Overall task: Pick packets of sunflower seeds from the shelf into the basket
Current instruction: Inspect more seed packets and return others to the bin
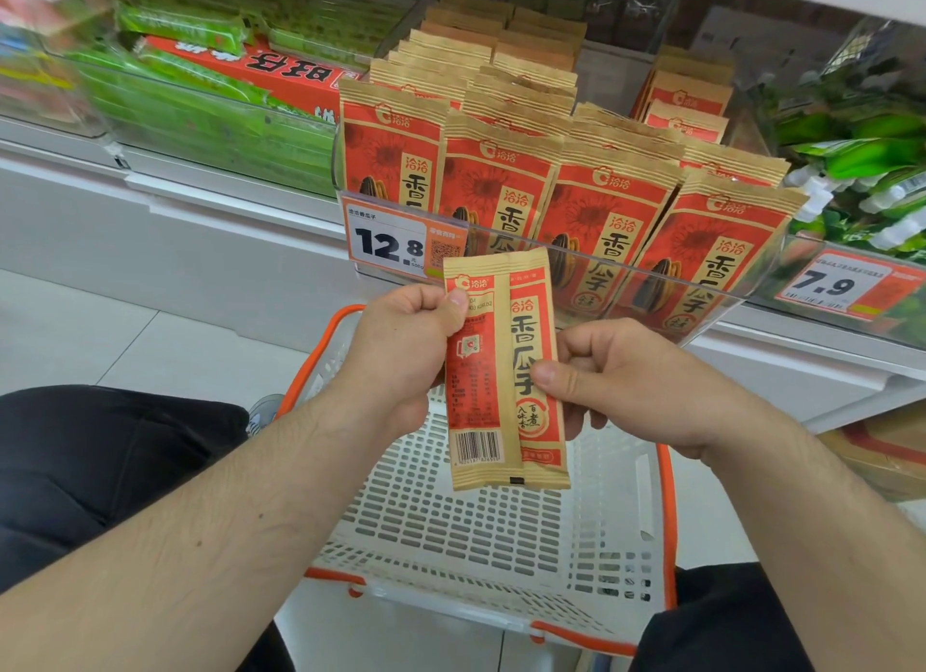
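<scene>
**Around the shelf: green packs, price tags, grey floor**

Green packs (200, 115) lie stacked in a clear bin at the upper left, with a red box (260, 73) among them. A price tag (388, 243) reading 12.8 is clipped to the front of a clear bin. Farther right, a second tag (834, 283) reads 7.9, below more green goods (862, 160). Pale grey floor tiles (125, 341) spread at the left. Cardboard boxes (887, 456) sit low at the right edge.

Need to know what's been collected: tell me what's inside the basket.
The basket shows only its bare slotted floor; no packets lie there. The held packet, left hand and right hand cover its far end.
</scene>
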Motion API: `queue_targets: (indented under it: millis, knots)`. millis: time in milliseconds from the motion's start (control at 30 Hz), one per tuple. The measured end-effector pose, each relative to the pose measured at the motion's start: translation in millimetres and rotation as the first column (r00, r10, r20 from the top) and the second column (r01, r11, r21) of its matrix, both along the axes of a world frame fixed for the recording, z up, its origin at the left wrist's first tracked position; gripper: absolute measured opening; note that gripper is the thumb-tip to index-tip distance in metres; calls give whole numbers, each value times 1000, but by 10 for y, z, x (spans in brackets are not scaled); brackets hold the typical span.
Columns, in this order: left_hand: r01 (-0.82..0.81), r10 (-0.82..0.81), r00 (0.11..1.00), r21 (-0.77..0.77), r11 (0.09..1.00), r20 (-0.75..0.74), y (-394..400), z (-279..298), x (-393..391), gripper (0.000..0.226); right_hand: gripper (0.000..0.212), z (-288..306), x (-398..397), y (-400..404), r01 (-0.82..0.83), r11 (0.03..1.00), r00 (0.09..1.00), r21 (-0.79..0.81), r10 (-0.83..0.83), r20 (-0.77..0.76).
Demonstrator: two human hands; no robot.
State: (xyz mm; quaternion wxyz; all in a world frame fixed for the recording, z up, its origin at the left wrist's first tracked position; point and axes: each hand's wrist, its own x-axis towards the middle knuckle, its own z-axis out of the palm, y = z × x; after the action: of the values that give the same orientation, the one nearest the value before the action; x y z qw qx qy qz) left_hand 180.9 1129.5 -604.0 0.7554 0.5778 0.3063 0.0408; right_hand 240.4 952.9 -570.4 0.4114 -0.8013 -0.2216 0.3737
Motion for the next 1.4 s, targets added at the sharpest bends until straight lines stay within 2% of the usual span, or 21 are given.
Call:
queue_targets:
  millis: [167,400,500,667,833,1033,1100,1167,1267,1400]
  knots:
    - [-25,25,1000,-17,1000,-3,3,-10,9,16,32,-3,21,-33,-72,997,997,-2,72,14]
    - [-70,70,998,-65,995,-6,-5,-19,23,14,61,38,9,-53,-173,985,984,13,172,47]
    - [-59,60,998,-31,998,9,-8,-21,9,9,63,25,-8,-37,-185,983,977,-9,185,103]
    - [-49,45,998,95,994,41,-45,-7,-26,27,61,21,-76,9,-207,971,953,-121,228,198]
    - [106,-114,991,117,987,63,-94,59,-74,29,57,-1,-129,70,-192,955,928,-227,252,275]
    - [149,-154,985,71,986,72,-84,53,-82,27,50,-34,-164,102,-181,953,921,-244,252,298]
    - [150,-153,985,42,988,83,-91,46,-81,26,43,-32,-168,99,-168,967,922,-193,224,317]
    - [166,-167,981,18,986,103,-102,51,-84,24,39,-47,-147,90,-99,993,922,-65,117,370]
    - [234,-233,963,8,972,139,-118,69,-89,7,59,-128,-102,90,68,983,921,172,-128,369]
    - [297,-296,945,11,955,141,-144,50,-93,9,35,-166,-81,109,160,957,889,240,-245,387]
